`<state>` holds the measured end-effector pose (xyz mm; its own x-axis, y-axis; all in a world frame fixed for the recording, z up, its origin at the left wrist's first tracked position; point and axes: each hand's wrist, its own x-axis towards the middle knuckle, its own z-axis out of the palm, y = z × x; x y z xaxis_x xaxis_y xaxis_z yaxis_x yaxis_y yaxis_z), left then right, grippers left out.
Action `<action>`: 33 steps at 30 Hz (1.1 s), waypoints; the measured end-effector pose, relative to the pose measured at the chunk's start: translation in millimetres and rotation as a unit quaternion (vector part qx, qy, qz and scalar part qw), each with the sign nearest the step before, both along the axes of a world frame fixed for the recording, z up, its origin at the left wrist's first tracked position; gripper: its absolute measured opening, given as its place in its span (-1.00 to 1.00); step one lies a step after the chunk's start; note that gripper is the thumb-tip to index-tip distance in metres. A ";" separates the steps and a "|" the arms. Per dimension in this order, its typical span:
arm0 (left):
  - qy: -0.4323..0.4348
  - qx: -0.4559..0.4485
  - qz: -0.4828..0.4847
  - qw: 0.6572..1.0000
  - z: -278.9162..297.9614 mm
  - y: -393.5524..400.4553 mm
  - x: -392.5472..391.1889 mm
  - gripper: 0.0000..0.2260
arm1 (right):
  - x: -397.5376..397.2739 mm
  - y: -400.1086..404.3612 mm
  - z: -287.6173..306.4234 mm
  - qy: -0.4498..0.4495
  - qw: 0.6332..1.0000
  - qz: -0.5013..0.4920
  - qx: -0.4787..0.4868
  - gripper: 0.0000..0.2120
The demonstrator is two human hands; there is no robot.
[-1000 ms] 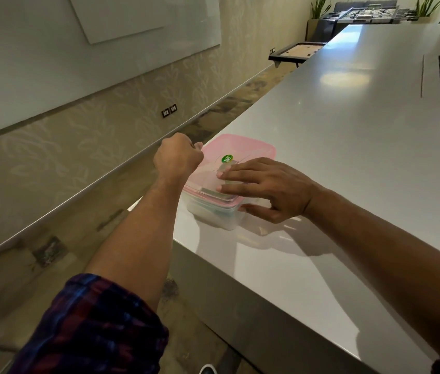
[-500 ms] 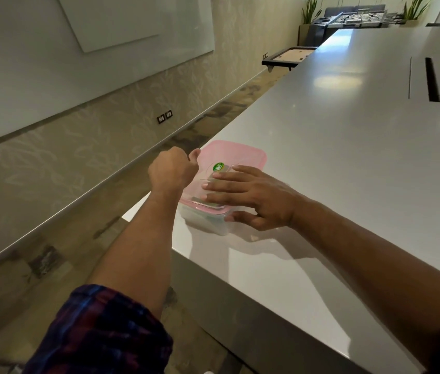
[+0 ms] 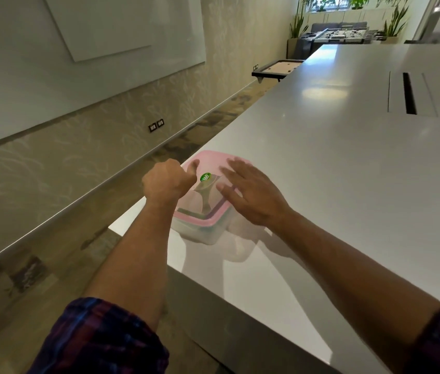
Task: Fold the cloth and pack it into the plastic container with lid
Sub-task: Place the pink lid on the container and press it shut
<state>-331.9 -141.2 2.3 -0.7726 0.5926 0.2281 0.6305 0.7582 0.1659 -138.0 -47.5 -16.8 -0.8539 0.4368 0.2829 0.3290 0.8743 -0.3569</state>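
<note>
A clear plastic container (image 3: 203, 236) with a pink lid (image 3: 214, 160) on it stands near the left corner of the white table (image 3: 321, 184). A green sticker (image 3: 205, 177) sits on the lid. Grey folded cloth (image 3: 204, 196) shows dimly through the lid. My left hand (image 3: 167, 183) is curled in a fist at the lid's left edge, with the thumb lying on top of the lid. My right hand (image 3: 251, 195) lies flat on the right part of the lid, fingers spread and pointing away from me.
The container is close to the table's left edge and near corner (image 3: 115, 228), with the floor below. A long cable slot (image 3: 409, 93) is set into the table farther back. A whiteboard (image 3: 105, 36) hangs on the left wall.
My right hand has shifted from lying across the lid's near part to resting farther up it, fingers now pointing away. My left thumb has come onto the lid. The container has stayed put.
</note>
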 end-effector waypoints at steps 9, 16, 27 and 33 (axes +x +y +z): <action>-0.041 -0.003 -0.015 0.999 0.7 -0.7 -1.0 -0.41 | -2.7 15.3 4.5 -0.068 0.994 -0.086 0.024 -0.29; -0.161 0.072 0.010 0.984 4.3 -2.9 -9.2 -0.57 | 0.9 11.7 11.5 -0.075 0.994 -0.061 -0.053 -0.27; -0.342 0.108 0.061 0.932 10.9 -2.5 -16.4 -0.47 | 7.6 -19.8 -12.3 0.065 0.946 -0.251 -0.192 -0.26; -0.408 0.139 0.032 0.902 13.8 17.5 4.7 -0.57 | 20.7 -11.4 -9.4 0.123 0.933 -0.239 -0.240 -0.63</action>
